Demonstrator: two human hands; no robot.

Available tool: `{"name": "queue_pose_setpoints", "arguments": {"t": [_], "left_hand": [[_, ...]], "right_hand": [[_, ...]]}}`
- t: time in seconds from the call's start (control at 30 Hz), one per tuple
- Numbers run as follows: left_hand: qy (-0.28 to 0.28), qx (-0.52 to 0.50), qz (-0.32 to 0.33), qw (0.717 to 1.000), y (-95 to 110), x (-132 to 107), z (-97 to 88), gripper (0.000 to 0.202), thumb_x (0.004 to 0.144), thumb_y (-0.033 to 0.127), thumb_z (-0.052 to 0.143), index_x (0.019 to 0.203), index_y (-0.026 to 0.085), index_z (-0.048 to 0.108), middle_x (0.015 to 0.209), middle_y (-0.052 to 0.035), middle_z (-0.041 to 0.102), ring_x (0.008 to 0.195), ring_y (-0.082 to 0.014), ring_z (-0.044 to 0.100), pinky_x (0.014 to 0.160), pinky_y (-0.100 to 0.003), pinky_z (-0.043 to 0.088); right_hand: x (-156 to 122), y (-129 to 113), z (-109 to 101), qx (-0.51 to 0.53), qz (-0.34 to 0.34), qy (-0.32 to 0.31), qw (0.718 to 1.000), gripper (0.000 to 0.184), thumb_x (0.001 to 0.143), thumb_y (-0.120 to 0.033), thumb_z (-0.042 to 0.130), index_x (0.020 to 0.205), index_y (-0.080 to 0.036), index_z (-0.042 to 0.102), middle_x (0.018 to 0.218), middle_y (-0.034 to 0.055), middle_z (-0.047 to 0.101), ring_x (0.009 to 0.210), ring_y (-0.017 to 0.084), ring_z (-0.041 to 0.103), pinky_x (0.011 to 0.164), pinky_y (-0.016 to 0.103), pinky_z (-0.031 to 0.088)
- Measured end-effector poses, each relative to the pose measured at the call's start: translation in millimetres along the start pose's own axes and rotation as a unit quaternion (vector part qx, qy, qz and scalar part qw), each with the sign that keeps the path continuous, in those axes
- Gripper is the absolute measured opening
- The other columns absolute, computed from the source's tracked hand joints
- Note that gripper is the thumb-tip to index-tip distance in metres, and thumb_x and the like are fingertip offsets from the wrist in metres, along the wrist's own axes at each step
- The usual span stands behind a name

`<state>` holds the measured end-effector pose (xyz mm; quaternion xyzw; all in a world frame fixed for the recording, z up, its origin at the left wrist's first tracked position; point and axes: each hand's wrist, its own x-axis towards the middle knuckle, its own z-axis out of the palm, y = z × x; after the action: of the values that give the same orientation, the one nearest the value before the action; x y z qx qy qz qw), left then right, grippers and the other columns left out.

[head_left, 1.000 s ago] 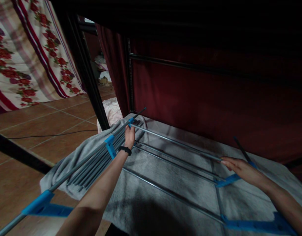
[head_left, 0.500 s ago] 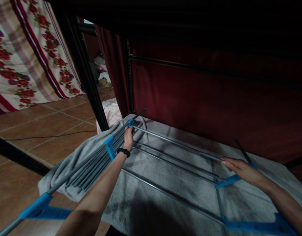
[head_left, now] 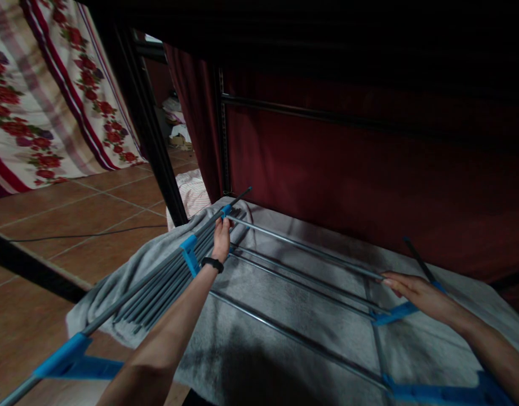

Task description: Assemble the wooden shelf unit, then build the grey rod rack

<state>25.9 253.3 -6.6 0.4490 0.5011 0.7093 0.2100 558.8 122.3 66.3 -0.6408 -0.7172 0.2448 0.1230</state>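
Observation:
A partly assembled rack of grey metal rods and blue plastic joints spans the grey blanket (head_left: 284, 349). My left hand (head_left: 222, 239), with a black band on its wrist, closes around the left end of the far crossrod (head_left: 301, 244), just below a blue joint (head_left: 226, 211). At that rod's other end, my right hand (head_left: 407, 288) pinches it between thumb and fingers. Beneath it run two thinner-looking rods (head_left: 301, 286), whose right ends meet a blue bracket (head_left: 394, 313). Closer to me lies another crossrod (head_left: 299, 340). The right side pole is partly hidden by my right arm.
Several loose grey rods (head_left: 166, 287) lie bundled on the blanket at left, beside my forearm. A black metal post (head_left: 151, 124) and an overhead frame enclose the bed. Dark red curtain (head_left: 327, 169) hangs behind. A cable (head_left: 90, 234) crosses the tiled floor (head_left: 115, 203).
Both hands keep the same hold on the far crossrod. The rack's right side and my right hand have shifted very slightly to the right.

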Motion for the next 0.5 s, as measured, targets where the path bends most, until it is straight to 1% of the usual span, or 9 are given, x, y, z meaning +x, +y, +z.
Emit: {"name": "queue_pose_setpoints", "arguments": {"t": [0.1, 0.2, 0.27, 0.37, 0.5], "left_hand": [[-0.006, -0.015, -0.006, 1.000, -2.0, 0.3, 0.4, 0.041, 0.090, 0.060, 0.050, 0.084, 0.020, 0.057, 0.081, -0.0024, 0.057, 0.080, -0.0192, 0.055, 0.087, -0.035, 0.045], [-0.009, -0.021, -0.004, 1.000, -1.6, -0.2, 0.4, 0.042, 0.090, 0.061, 0.050, 0.083, 0.020, 0.057, 0.081, -0.0024, 0.056, 0.081, -0.0192, 0.054, 0.087, -0.034, 0.044], [-0.011, -0.015, 0.003, 1.000, -0.7, -1.0, -0.1, 0.043, 0.089, 0.062, 0.049, 0.080, 0.020, 0.056, 0.081, -0.0028, 0.055, 0.082, -0.0194, 0.053, 0.087, -0.034, 0.044], [-0.014, -0.007, 0.008, 1.000, -0.3, -1.8, -1.0, 0.044, 0.089, 0.063, 0.049, 0.078, 0.020, 0.056, 0.081, -0.0032, 0.055, 0.082, -0.0197, 0.052, 0.087, -0.033, 0.042], [-0.005, -0.008, 0.002, 1.000, -3.6, -0.9, -0.7, 0.044, 0.087, 0.064, 0.052, 0.078, 0.021, 0.055, 0.079, -0.0022, 0.053, 0.078, -0.0191, 0.051, 0.084, -0.033, 0.043]], "right_hand": [[-0.7, -0.1, -1.3, 0.000, 0.000, 0.001, 1.000, 0.056, 0.087, -0.064, 0.046, 0.115, -0.026, 0.075, 0.111, 0.0084, 0.075, 0.108, 0.032, 0.067, 0.094, 0.035, 0.054], [-2.0, -5.3, -2.1, 0.000, 0.001, 0.005, 1.000, 0.055, 0.087, -0.064, 0.047, 0.113, -0.025, 0.076, 0.119, 0.0074, 0.073, 0.112, 0.031, 0.066, 0.095, 0.034, 0.053], [-2.4, -8.8, -2.3, 0.002, 0.010, 0.007, 1.000, 0.053, 0.086, -0.064, 0.048, 0.108, -0.027, 0.077, 0.115, 0.0068, 0.074, 0.105, 0.031, 0.069, 0.091, 0.034, 0.055], [-2.2, -12.4, -2.6, 0.011, 0.024, 0.012, 1.000, 0.050, 0.083, -0.065, 0.050, 0.101, -0.028, 0.079, 0.103, 0.0068, 0.077, 0.089, 0.030, 0.071, 0.084, 0.035, 0.057], [-2.6, -17.5, -3.0, 0.018, 0.031, 0.022, 0.999, 0.050, 0.077, -0.068, 0.052, 0.095, -0.029, 0.079, 0.091, 0.0062, 0.077, 0.080, 0.030, 0.070, 0.079, 0.036, 0.057]]}}
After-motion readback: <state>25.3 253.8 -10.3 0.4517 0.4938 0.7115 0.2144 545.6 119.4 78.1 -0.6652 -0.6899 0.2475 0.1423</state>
